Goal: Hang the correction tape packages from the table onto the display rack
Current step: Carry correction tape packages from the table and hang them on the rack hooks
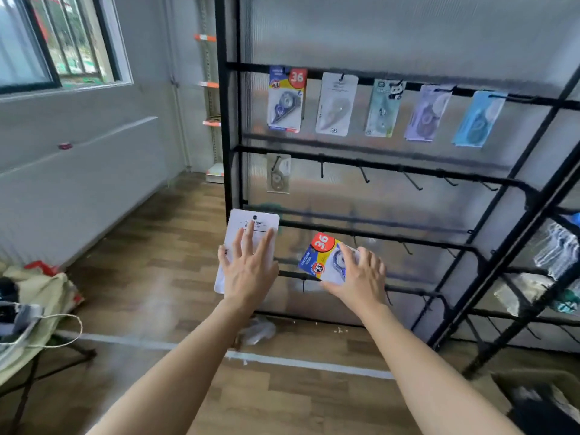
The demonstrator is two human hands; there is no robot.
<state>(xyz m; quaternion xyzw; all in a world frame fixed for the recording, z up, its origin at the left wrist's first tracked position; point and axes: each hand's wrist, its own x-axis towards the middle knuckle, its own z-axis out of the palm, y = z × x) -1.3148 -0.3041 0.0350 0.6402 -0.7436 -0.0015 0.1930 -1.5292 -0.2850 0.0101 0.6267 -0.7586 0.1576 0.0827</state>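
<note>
Presently both hands are loaded: the left hand [248,271] clasps a white package [251,227], hang hole [255,217] uppermost, and the right hand [361,277] clasps a tilted red-and-yellow package [320,255]. Both are held before the display rack [392,167], below its second bar, judged so the holes can be lifted onto the empty hooks [364,175]; one grey package [278,174] already hangs there, far left.
</note>
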